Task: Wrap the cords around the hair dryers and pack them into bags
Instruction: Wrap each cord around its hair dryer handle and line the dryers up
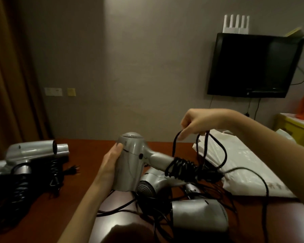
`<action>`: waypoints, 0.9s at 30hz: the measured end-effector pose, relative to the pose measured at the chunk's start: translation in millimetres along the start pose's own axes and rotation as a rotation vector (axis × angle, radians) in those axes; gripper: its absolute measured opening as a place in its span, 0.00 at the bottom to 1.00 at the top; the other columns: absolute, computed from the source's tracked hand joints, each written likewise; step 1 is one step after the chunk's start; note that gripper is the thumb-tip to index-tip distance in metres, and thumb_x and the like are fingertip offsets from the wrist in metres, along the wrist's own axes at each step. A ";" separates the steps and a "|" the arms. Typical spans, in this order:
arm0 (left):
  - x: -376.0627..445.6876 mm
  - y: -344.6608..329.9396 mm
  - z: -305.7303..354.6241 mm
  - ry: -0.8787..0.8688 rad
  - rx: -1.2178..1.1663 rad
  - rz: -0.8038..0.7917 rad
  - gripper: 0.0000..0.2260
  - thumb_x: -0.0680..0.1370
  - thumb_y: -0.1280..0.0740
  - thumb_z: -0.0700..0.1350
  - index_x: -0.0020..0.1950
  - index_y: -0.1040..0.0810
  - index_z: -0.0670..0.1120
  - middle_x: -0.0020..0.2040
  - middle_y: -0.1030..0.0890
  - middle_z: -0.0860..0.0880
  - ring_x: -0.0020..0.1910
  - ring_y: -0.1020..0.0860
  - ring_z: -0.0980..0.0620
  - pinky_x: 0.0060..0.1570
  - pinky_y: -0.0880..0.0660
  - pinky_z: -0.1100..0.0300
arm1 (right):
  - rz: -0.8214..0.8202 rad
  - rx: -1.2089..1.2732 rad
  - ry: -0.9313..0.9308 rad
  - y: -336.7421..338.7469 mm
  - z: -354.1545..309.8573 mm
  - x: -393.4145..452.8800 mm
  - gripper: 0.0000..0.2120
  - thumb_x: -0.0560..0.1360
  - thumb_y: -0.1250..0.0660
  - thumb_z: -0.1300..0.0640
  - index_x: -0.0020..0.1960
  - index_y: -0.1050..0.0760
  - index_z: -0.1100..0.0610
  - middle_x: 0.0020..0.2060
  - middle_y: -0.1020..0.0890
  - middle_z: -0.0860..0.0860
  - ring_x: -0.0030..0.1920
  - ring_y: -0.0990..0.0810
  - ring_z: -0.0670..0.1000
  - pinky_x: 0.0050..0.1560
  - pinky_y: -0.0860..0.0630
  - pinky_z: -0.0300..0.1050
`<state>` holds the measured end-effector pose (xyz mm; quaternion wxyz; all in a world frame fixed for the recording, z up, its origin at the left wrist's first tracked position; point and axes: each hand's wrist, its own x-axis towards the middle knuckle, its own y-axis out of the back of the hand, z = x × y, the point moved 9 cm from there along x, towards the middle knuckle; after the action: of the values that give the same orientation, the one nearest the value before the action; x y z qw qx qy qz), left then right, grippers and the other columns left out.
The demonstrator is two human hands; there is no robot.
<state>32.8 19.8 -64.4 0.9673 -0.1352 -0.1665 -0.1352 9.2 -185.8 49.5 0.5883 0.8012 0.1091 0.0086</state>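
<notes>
- Nearest you: two unwrapped silver dryers on the wooden table, one lying bottom right, another just behind it, loose cords tangled around both. A third may sit in that pile; can't tell.
- Your left hand curls round the barrel of the held hair dryer, lifted above the pile. Rigid plastic shell, smooth, probably a bit slippery; grip the barrel as you do.
- Black cord: several turns already on the handle. Limp and springy, so my guess is the coils loosen if tension drops.
- Your right hand pinches a loop of that cord above the handle; the slack trails off right.
- White plastic bags stacked right, soft and flimsy.
- Far left: roughly two wrapped dryers; dim, count uncertain.
</notes>
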 end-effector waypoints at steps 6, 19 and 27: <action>4.7 -12.7 27.1 -0.066 0.009 0.059 0.22 0.74 0.38 0.58 0.59 0.23 0.43 0.45 0.17 0.45 0.37 0.18 0.54 0.33 0.22 0.62 | 0.279 -0.174 0.139 41.6 -26.5 -28.3 0.09 0.74 0.29 0.50 0.37 0.20 0.52 0.26 0.25 0.46 0.28 0.31 0.47 0.30 0.34 0.41; -18.4 28.5 -2.7 -0.149 -0.123 0.532 0.16 0.81 0.40 0.59 0.61 0.25 0.50 0.52 0.19 0.47 0.52 0.20 0.44 0.47 0.23 0.52 | 0.330 -0.023 0.299 -56.8 -51.0 -29.7 0.11 0.82 0.43 0.59 0.60 0.25 0.58 0.41 0.19 0.52 0.36 0.21 0.44 0.39 0.24 0.39; -13.5 34.4 -50.2 0.043 -0.410 0.528 0.35 0.69 0.40 0.69 0.65 0.23 0.46 0.57 0.17 0.43 0.55 0.18 0.45 0.48 0.23 0.52 | 0.093 0.360 0.251 -110.0 -35.1 0.6 0.14 0.82 0.43 0.52 0.39 0.26 0.47 0.23 0.28 0.43 0.25 0.31 0.41 0.30 0.33 0.37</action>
<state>45.4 39.2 -122.3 0.9249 -0.3625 -0.0747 0.0868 -13.3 -121.4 -43.6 0.4163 0.8902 0.1443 0.1158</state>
